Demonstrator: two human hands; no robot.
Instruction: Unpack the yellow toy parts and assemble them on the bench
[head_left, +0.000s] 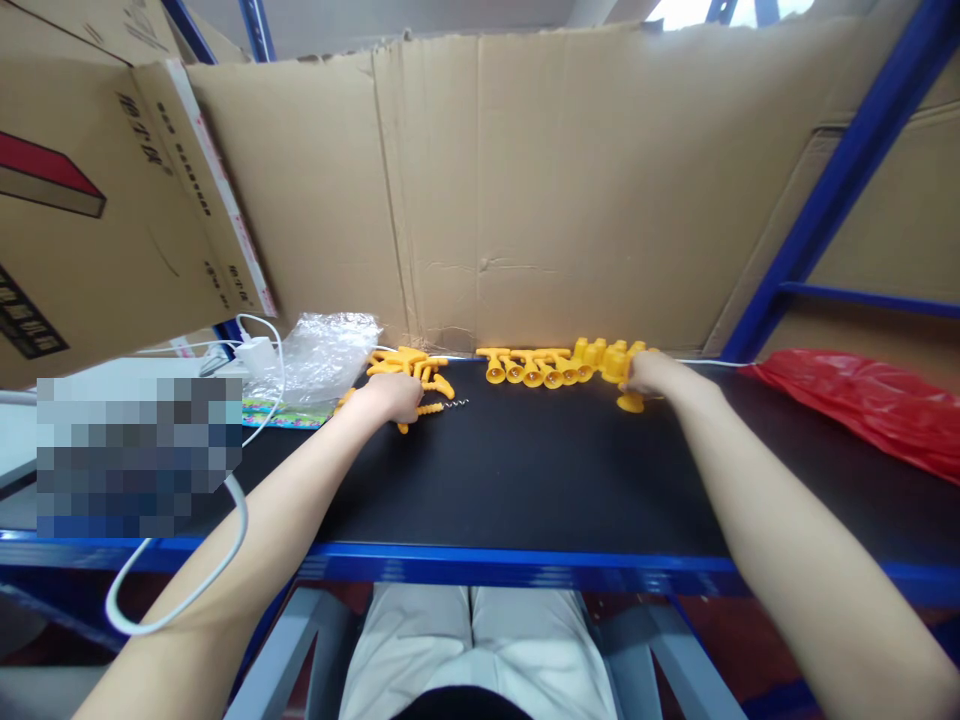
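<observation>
Orange corkscrew (431,407) under left hand (391,396) lies flat, tip pointing right.

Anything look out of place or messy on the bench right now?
Mostly tidy. The yellow cup-shaped parts stand in a row by the cardboard wall, but the orange handles near the left hand lie in a loose heap. The right hand holds one yellow part.

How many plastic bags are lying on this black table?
2: a clear plastic bag at the back left beside the left hand, and a red plastic bag at the far right. Others may be hidden.
</observation>
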